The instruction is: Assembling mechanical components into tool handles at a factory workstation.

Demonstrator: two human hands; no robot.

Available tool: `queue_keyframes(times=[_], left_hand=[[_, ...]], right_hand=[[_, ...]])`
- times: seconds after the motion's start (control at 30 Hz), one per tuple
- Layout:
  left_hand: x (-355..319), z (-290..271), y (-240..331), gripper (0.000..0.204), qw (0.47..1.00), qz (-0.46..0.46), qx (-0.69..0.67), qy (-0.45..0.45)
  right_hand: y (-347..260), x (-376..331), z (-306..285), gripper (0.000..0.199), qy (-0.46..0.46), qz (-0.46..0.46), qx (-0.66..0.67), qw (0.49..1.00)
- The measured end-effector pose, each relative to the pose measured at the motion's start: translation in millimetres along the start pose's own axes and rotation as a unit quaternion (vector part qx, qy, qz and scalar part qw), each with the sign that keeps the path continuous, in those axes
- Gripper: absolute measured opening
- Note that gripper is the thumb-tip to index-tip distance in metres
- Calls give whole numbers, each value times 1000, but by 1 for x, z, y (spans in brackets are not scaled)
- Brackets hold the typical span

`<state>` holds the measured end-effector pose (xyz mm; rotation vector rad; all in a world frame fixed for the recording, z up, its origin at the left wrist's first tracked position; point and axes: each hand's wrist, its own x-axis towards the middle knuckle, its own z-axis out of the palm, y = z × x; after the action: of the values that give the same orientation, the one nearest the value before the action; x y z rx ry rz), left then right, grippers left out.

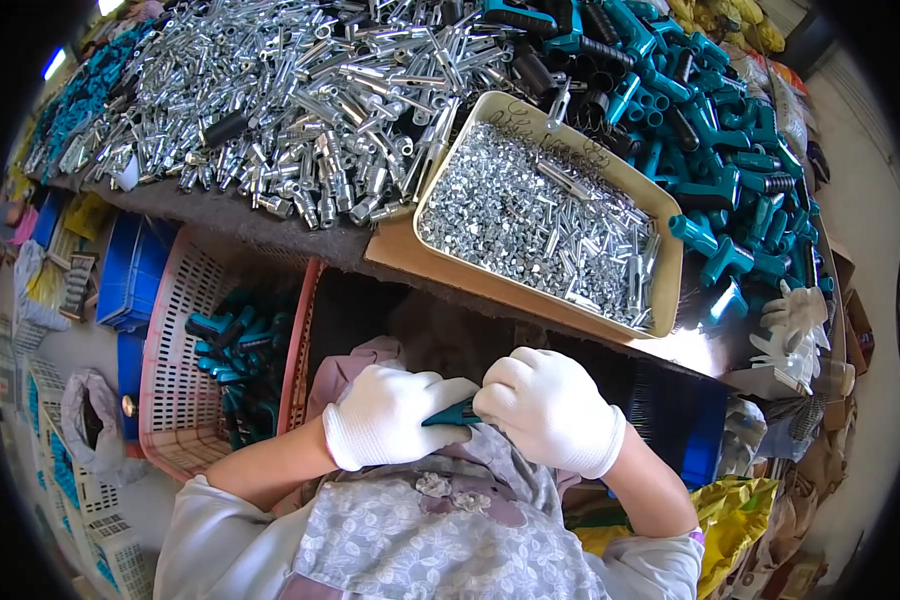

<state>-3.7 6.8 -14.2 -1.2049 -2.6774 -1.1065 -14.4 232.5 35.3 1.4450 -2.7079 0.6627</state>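
In front of my apron, both white-gloved hands meet on a small teal plastic handle [453, 412], mostly covered by fingers. My left hand [392, 413] is closed round its left part, thumb and fingers pinching it. Curled over the other end is my right hand [548, 408], knuckles up; whatever else lies under its fingers is hidden. Beyond the hands, on the bench edge, a cream tray [432, 250] holds small shiny metal nuts and pins. A big heap of silver metal rods and sockets [310, 110] covers the bench to its left. Teal and black plastic handles [710, 150] are piled to its right.
Left of me stands a pink plastic basket [175, 375] with teal handles inside, beside blue bins [135, 270]. White gloves [792, 330] hang at the bench's right end. A yellow bag [735, 520] lies by my right elbow. The dark bench edge [345, 250] runs before me.
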Motion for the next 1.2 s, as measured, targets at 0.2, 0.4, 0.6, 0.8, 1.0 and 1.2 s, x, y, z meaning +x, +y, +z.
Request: queue_keyframes(times=[0.2,0.4,0.6,0.8,1.0,1.2], left_hand=[[2,1,-3,37,1000,-7,-13,24],[3,8,-9,36,999,15,6,39],[-3,3,-1,38,998,34,56,5],[-5,-7,7,45,997,22,61,-51],[1,-14,-14,43,994,73,76,13],[1,-14,-7,48,995,-3,29,93]], right_hand=[[-21,6,-4,14,-40,17,-150,988],[-44,19,11,21,-85,146,-283,944],[-3,13,-5,32,-89,181,41,979],[23,-1,21,40,-207,242,367,874],[4,7,22,52,-68,244,196,948],[51,40,-25,11,221,197,-105,949]])
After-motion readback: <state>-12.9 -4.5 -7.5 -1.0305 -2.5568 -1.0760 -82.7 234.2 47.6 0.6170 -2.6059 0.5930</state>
